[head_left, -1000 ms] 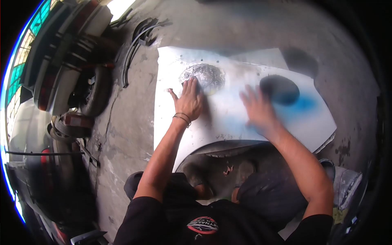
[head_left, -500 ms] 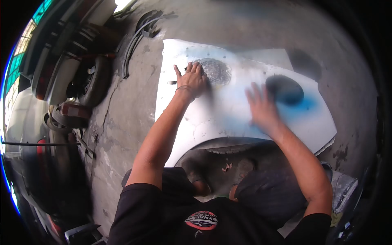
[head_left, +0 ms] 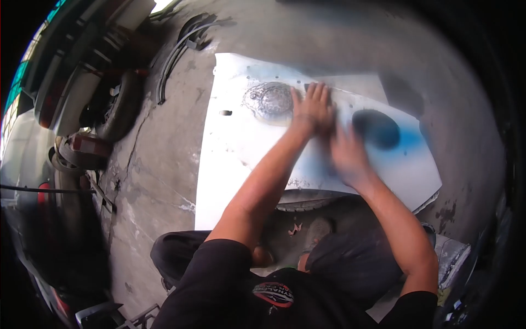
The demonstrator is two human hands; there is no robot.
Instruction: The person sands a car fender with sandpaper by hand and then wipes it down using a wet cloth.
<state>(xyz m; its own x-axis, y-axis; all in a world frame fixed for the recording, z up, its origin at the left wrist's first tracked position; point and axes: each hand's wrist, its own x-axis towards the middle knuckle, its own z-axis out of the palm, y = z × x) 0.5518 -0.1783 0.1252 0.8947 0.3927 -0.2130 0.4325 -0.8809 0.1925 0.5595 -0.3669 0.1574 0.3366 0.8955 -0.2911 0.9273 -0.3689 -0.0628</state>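
A white car fender panel [head_left: 241, 153] lies in front of my knees, its wheel arch towards me. My left hand [head_left: 315, 109] is flat on its upper middle, fingers stretched. A corner of a dark flat piece [head_left: 308, 86], perhaps sandpaper, shows beside those fingertips. My right hand [head_left: 350, 156] is just right of and below the left one, over the panel, blurred but with fingers extended and nothing visible in it. Left of my left hand is a round grey, bare-looking patch [head_left: 268, 101]. A dark oval patch [head_left: 378, 129] edged in blue is beyond my right hand.
Tyres [head_left: 123, 107] and stacked car parts [head_left: 71, 93] line the left side. Curved strips [head_left: 178, 57] lie on the concrete floor [head_left: 159, 159] at the upper left. Part of another tyre [head_left: 301, 203] shows beneath the wheel arch. Dry leaves [head_left: 295, 229] are between my feet.
My left hand has slid right across the panel, from the grey patch's left side to its right, with the dark piece. My right hand stays close by, slightly lower. The view has shifted slightly.
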